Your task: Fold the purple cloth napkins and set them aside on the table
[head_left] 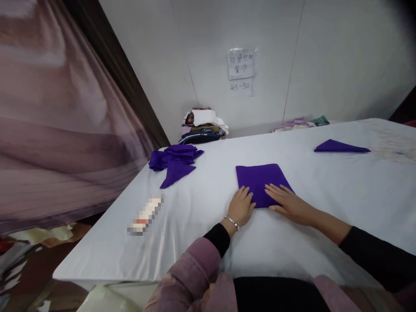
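Note:
A purple cloth napkin (260, 177), folded into a rough square, lies flat on the white-covered table in front of me. My left hand (241, 204) rests at its near left corner, fingers spread with the tips on the fabric. Along the near right part of the napkin lies my right hand (287, 203), its fingers stretched out flat over the cloth. Neither hand grips anything. Further left is a crumpled heap of purple cloths (175, 159). Another purple napkin, folded to a triangle (339, 147), sits at the right.
A white cloth (107, 247) covers the table. Stacked folded clothes (204, 125) stand at the back by the wall, with more fabric (295, 124) to their right. A blurred-out item (146, 215) lies at left. A curtain (81, 108) hangs beside the table; handwritten papers (241, 65) are on the wall.

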`<state>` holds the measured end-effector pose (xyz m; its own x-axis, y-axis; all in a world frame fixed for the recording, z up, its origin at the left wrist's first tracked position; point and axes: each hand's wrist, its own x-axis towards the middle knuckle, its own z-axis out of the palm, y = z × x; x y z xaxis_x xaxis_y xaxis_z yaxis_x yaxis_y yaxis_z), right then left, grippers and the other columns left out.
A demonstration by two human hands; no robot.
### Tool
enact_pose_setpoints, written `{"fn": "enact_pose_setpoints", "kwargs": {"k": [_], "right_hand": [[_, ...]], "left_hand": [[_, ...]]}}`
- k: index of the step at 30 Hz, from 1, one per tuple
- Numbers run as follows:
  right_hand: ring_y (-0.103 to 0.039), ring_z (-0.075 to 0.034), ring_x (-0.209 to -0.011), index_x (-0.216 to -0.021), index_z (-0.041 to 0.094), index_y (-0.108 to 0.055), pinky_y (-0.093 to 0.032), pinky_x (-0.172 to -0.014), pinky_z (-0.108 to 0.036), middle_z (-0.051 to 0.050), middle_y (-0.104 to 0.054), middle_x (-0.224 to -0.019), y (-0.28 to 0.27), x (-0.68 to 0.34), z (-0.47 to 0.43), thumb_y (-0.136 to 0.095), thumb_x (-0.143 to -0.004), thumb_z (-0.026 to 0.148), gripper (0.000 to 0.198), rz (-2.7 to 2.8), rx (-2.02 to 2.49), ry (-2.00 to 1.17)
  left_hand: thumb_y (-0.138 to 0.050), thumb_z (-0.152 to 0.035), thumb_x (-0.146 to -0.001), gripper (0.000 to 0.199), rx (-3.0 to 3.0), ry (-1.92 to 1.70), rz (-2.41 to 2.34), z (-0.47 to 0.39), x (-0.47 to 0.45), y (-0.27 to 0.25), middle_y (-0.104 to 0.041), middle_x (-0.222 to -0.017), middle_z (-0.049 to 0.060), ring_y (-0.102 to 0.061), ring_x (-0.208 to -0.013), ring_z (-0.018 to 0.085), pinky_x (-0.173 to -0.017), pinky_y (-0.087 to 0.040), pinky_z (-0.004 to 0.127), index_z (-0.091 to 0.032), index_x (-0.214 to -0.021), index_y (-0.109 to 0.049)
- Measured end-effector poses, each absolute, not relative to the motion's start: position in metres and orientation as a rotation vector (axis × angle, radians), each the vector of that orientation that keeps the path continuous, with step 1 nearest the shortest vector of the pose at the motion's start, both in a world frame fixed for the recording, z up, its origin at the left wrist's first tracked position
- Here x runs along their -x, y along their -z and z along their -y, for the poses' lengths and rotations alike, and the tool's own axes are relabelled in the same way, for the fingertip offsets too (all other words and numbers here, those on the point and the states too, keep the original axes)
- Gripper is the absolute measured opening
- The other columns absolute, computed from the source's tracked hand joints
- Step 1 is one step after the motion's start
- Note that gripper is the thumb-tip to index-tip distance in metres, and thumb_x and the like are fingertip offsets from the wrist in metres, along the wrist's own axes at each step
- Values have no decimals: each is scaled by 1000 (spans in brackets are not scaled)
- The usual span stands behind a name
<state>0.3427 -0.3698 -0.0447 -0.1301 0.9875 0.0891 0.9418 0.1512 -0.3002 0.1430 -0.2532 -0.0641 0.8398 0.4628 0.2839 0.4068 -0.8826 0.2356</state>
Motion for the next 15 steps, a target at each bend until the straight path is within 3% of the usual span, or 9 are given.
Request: {"fn": "enact_pose_setpoints", "kwargs": {"k": [5, 8, 15], "right_hand": [[-15, -22, -138, -145, 23, -23, -12, -112, -45, -5, -24, -150, 35, -305, 307, -30, -90, 59, 67, 2340, 1668, -417], [-14, -22, -139, -145, 21, -24, -9, -112, -46, -8, -23, -150, 45, -297, 276, -28, -89, 62, 70, 2436, 1612, -523], [-14, -21, -139, -145, 27, -22, -4, -112, -47, -3, -21, -151, 65, -328, 220, -25, -90, 61, 65, 2502, 1623, -560]], "left_hand": [[-36, -42, -91, 58, -2834, -292, -697, 250, -144, 78, -28, -148, 10, -19, -138, 26, -109, -24, 47, -16, -141, -28], [-41, -49, -88, 67, -2815, -341, -668, 251, -141, 76, -21, -151, 9, -14, -139, 27, -112, -18, 47, -17, -144, -23], [-30, -69, -82, 85, -2771, -222, -696, 254, -140, 75, -28, -148, 15, -18, -137, 30, -112, -16, 46, -10, -142, -26]]}}
